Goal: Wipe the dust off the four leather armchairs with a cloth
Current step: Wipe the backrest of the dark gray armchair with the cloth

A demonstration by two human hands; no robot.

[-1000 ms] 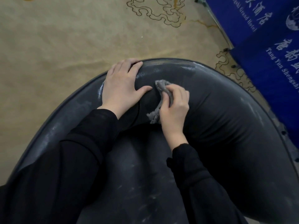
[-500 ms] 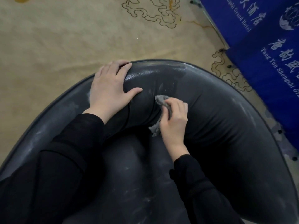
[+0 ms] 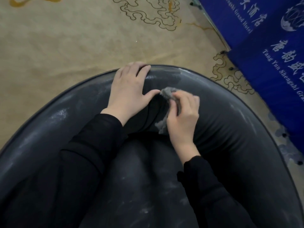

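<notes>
Right hand [image 3: 182,119] grips bunched grey cloth [image 3: 167,94], pressed on inner backrest of dusty dark leather armchair [image 3: 230,129], mid-wipe; left hand [image 3: 130,89], fingers extended flat over the top rim, presumably steadies the chair.

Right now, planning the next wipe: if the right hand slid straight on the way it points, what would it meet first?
Probably the left hand, whose thumb lies just beyond the cloth the right hand holds; both on the armchair.
</notes>
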